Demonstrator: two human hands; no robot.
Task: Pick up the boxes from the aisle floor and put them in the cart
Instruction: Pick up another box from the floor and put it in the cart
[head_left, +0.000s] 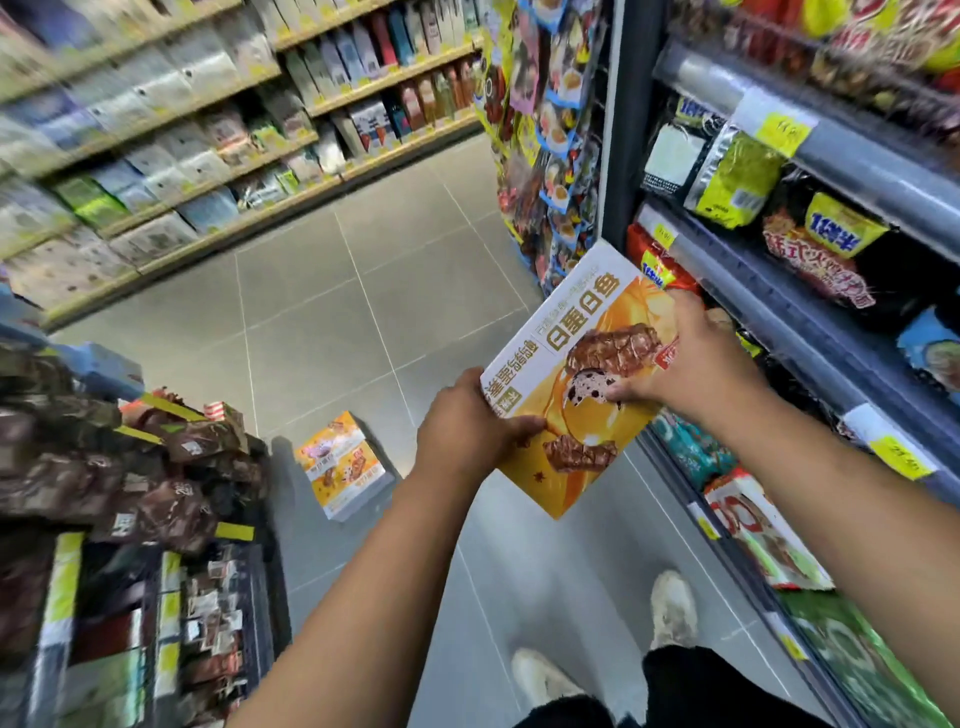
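Orange box (582, 364) gripped, left hand (467, 426), right hand (691, 358)

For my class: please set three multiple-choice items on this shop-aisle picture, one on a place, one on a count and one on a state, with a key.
1. Where do the remaining boxes lie?
A) on the floor tiles
B) on a top shelf
C) on a chair

2. How many hands grip the held box?
A) none
B) one
C) two

3. The held box is:
A) lying flat on the ground
B) raised in the air
C) torn in half

Key:
1 A, the small stack rests on the grey tiles.
2 C, the left hand and the right hand each grip an edge.
3 B, it is up between both hands, above the floor.
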